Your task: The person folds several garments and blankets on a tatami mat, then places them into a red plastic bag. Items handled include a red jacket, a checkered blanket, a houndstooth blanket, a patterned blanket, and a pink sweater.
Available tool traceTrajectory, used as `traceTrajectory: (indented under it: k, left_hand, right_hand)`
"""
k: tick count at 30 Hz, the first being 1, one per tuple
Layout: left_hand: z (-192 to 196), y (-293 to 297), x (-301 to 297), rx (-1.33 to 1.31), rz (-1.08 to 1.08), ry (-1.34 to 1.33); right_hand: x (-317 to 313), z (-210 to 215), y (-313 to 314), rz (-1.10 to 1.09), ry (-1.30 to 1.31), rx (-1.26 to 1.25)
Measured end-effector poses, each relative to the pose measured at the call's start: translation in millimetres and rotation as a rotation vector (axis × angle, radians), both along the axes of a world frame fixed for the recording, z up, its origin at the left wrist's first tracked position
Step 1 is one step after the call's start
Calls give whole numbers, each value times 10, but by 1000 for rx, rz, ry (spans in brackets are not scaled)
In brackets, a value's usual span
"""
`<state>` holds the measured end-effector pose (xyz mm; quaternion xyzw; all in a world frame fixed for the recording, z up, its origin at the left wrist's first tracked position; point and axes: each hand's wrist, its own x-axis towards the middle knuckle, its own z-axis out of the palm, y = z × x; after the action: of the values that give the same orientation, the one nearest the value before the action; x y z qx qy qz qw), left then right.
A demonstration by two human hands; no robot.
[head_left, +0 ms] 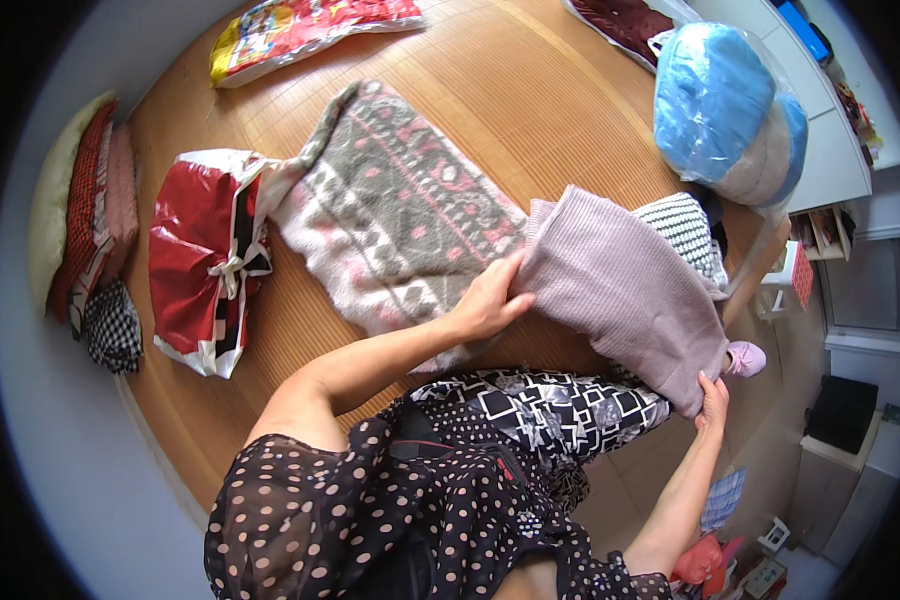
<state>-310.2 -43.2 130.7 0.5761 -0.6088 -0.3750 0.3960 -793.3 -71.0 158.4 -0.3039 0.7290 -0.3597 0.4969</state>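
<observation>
A mauve ribbed knit garment (625, 285), too bunched to tell its exact kind, is stretched between my two hands. My left hand (490, 302) pinches its left edge, fingers partly hidden by the cloth. At its lower right corner, my right hand (711, 404) grips with the thumb on top. To the left lies a grey, white and pink patterned fuzzy knit (400, 190), spread on the tan slatted mat (510, 90). A black-and-white knit cloth (678, 228) shows from behind the mauve garment.
A tied red plastic bag (195, 260) stands left, near stacked cushions (90, 210) by the wall. Farther off lie a red-and-yellow package (315, 35) and a clear bag of blue bedding (720, 100). A white stool (788, 280) stands on the floor at right.
</observation>
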Motion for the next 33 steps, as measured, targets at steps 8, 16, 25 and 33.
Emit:
traceTrajectory:
  k: [8, 16, 25, 33]
  left_hand:
    - [108, 1248, 1500, -91, 463, -458]
    - [-312, 1372, 2110, 380, 881, 504]
    - [-530, 517, 1654, 316, 909, 643]
    - [-414, 621, 1583, 391, 722, 927]
  right_hand:
    - [1069, 454, -276, 176, 1107, -755]
    - [3223, 475, 333, 1366, 649, -652]
    - [3287, -104, -405, 936, 461, -705]
    - [3291, -351, -808, 497, 173, -440]
